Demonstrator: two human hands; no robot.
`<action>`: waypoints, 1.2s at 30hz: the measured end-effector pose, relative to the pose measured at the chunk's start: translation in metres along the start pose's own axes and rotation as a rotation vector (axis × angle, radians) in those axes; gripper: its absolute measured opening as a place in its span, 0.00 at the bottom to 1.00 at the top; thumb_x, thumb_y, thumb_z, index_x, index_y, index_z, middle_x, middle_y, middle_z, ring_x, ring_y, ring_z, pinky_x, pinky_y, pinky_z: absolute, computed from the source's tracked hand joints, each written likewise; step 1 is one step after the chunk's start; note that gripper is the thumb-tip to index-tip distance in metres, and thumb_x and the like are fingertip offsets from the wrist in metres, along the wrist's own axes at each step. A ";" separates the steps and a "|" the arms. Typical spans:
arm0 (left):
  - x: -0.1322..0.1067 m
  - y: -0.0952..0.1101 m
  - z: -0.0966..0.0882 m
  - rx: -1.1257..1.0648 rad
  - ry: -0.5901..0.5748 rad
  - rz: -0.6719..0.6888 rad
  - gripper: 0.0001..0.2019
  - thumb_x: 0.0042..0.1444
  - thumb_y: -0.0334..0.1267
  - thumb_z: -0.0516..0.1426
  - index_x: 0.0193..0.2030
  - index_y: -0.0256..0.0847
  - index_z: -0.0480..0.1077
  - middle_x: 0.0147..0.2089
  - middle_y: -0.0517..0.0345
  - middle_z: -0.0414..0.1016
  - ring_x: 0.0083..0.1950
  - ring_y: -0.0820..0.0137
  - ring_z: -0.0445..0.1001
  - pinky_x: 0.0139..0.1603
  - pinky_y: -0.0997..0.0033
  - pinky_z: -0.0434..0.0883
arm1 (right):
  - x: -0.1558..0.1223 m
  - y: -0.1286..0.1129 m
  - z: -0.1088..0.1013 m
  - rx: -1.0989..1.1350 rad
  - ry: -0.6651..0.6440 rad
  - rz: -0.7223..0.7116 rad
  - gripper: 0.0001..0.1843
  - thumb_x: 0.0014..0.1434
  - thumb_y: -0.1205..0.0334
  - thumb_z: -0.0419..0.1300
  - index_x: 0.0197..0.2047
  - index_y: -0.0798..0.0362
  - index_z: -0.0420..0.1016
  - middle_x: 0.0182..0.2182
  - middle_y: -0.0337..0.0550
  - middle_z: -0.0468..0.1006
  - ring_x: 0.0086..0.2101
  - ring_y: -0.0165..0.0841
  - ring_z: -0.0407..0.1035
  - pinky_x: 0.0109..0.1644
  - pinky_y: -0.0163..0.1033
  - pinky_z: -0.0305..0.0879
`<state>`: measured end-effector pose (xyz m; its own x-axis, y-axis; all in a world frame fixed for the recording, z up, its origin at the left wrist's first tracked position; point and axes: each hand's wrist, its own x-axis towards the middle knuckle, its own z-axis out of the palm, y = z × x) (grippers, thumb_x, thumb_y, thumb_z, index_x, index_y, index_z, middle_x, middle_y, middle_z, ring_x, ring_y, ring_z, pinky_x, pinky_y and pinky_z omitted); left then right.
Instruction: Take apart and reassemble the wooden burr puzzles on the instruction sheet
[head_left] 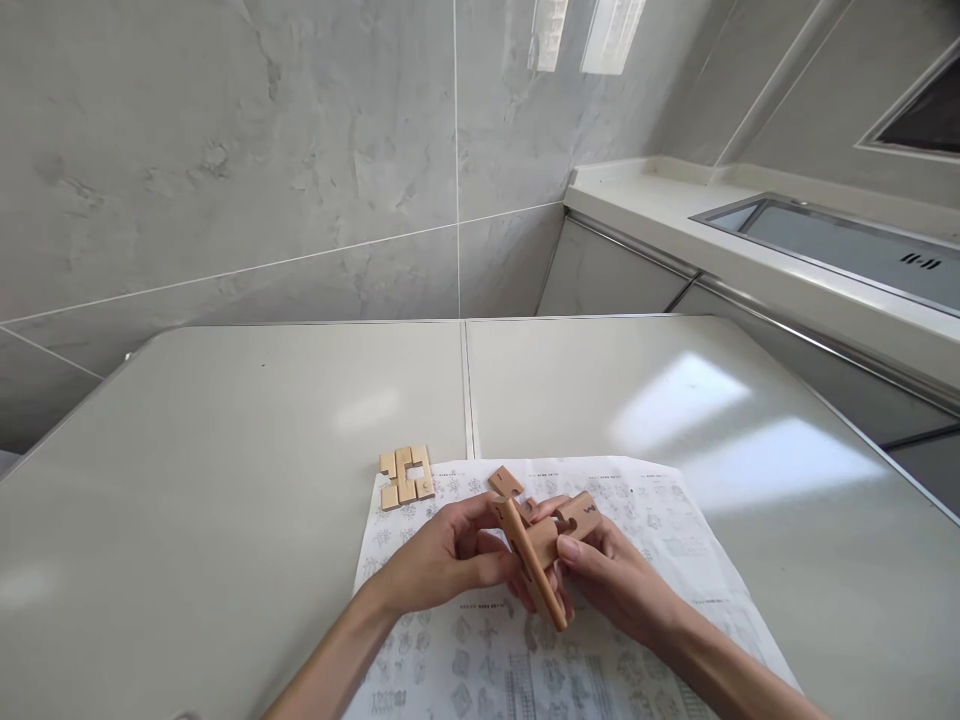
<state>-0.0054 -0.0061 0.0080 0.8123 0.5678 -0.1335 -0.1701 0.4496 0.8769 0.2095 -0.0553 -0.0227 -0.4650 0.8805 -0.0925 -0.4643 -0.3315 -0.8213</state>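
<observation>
Left fingers (484,570) and right fingers (571,550) gripping notched wooden pieces (531,562), crossed between them, above printed paper (435,650).

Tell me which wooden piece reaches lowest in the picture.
The long reddish-brown bar slanting between the left hand and right hand; the other brown pieces and the pale pieces end higher.

A wooden piece (583,514) reads 3; paper (667,570) print illegible.

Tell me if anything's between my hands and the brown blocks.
Nothing visible: the left hand and right hand both hold the brown blocks. The pale blocks lie aside, at the far left corner of the sheet.
</observation>
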 end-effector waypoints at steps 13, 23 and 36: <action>0.001 -0.003 -0.001 -0.006 -0.018 0.007 0.09 0.65 0.39 0.63 0.44 0.39 0.69 0.46 0.47 0.83 0.37 0.63 0.85 0.29 0.71 0.79 | 0.000 0.000 -0.004 0.031 0.003 0.048 0.16 0.67 0.51 0.66 0.51 0.51 0.73 0.29 0.40 0.79 0.26 0.29 0.73 0.31 0.33 0.65; -0.001 -0.003 -0.004 -0.004 -0.033 -0.013 0.11 0.64 0.41 0.65 0.43 0.38 0.69 0.41 0.50 0.83 0.24 0.74 0.78 0.24 0.76 0.71 | -0.001 0.001 -0.003 0.015 -0.021 0.043 0.16 0.66 0.51 0.67 0.50 0.51 0.73 0.28 0.39 0.79 0.26 0.29 0.72 0.30 0.33 0.63; 0.000 0.004 0.006 0.092 0.038 -0.068 0.23 0.69 0.45 0.59 0.66 0.41 0.63 0.49 0.45 0.81 0.20 0.76 0.75 0.20 0.77 0.67 | 0.001 -0.002 -0.005 -0.015 0.072 0.055 0.16 0.67 0.49 0.66 0.47 0.53 0.76 0.27 0.40 0.76 0.27 0.30 0.71 0.30 0.34 0.61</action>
<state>-0.0022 -0.0083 0.0145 0.7980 0.5648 -0.2100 -0.0622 0.4238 0.9036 0.2137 -0.0519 -0.0243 -0.4338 0.8833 -0.1776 -0.4278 -0.3754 -0.8222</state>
